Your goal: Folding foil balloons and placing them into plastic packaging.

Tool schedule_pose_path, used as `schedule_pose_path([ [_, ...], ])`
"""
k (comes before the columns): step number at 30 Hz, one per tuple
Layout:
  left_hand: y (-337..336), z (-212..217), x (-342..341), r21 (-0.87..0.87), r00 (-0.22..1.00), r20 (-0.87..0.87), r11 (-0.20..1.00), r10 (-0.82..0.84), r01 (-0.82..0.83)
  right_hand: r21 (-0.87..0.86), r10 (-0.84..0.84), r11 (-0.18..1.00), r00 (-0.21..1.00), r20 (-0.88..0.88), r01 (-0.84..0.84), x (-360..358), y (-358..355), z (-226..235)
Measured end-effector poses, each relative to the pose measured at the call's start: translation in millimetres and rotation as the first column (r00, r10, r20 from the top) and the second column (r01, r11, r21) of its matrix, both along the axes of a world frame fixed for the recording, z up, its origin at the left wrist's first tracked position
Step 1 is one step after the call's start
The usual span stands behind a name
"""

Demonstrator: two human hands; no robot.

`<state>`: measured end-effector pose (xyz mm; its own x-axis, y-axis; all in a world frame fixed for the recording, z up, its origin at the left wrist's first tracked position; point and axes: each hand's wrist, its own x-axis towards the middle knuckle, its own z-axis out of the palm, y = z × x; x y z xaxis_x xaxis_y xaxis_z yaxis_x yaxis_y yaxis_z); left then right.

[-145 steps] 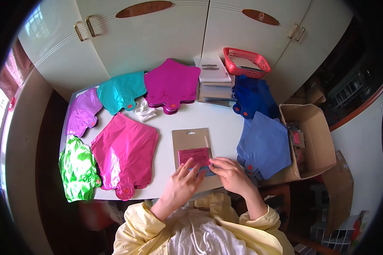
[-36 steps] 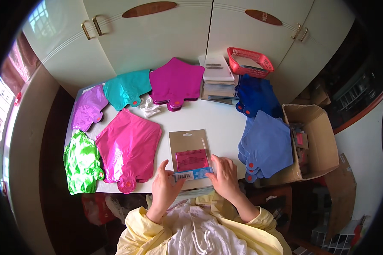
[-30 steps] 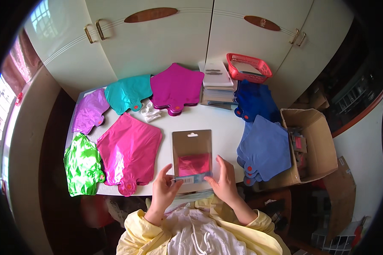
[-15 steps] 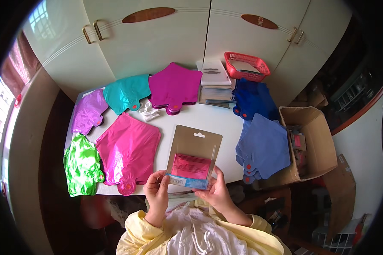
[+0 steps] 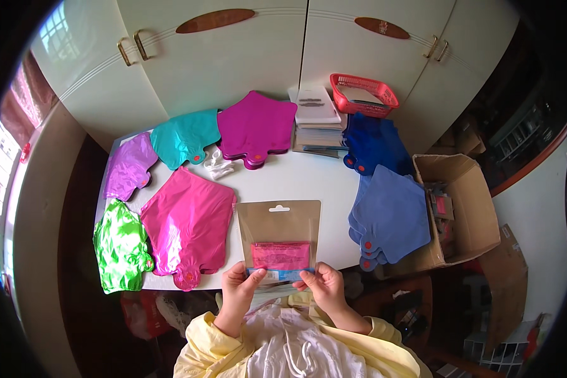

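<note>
A glossy white worktop (image 5: 296,179) stands against pale cream cupboard doors (image 5: 214,69) with brass handles (image 5: 139,45); a pink curtain (image 5: 31,94) hangs at the far left. Flat, star-like foil shapes are laid around the worktop: crinkled green (image 5: 118,246), shiny pink (image 5: 192,223), lilac (image 5: 130,167), teal (image 5: 184,135) and magenta (image 5: 255,126) on the left and at the back, dark blue (image 5: 377,143) and dusty blue (image 5: 394,214) on the right. Near the back sit a stack of pale flat cards (image 5: 318,113) and a red plastic basket (image 5: 363,107); an open brown cardboard box (image 5: 475,220) is at the right edge.

At the worktop's near edge, the left hand (image 5: 238,291) and right hand (image 5: 325,288) pinch the lower corners of a flat brown package (image 5: 280,225) with a folded pink foil packet (image 5: 280,255) and blue lower strip — thumbs on its front. Half a second ago its top leaned rightward; now it is squared up and nearer the person. Slightly earlier, it lay on the worktop.
</note>
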<state>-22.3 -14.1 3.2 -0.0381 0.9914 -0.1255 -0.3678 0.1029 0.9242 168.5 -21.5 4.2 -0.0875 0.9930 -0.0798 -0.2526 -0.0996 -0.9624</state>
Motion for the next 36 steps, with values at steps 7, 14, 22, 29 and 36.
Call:
schedule_pose_path([
  [7, -2.4, -4.9, -3.1, -0.060, 1.000, 0.017, 0.998, -0.001, 0.002, 0.049, -0.037, 0.998, 0.997, 0.063, 0.034, 2.6, 0.2, -7.2],
  [14, -4.0, -7.6, -1.7, -0.007, 0.995, -0.097, 1.000, 0.020, -0.020, 0.000, 0.007, 1.000, 0.997, 0.079, -0.007, 9.5, 1.3, -9.8],
  [22, 1.4, 26.8, -4.4, 0.047, 0.978, -0.201, 0.997, -0.051, 0.062, -0.043, -0.207, 0.977, 0.978, -0.001, 0.207, 81.1, 12.5, 5.6],
  [29, -2.9, 118.4, -48.3, 0.819, 0.881, -0.375, 0.341, -0.288, 0.461, 0.063, -0.712, 0.677, 0.674, -0.196, 0.734, 267.0, 63.2, 39.9],
  [36, -25.8, 193.0, -34.7, 0.981, 0.897, -0.192, -0.076, -0.398, 0.177, -0.318, -0.738, 0.593, 0.657, 0.153, 0.740, 443.2, 51.7, -56.6],
])
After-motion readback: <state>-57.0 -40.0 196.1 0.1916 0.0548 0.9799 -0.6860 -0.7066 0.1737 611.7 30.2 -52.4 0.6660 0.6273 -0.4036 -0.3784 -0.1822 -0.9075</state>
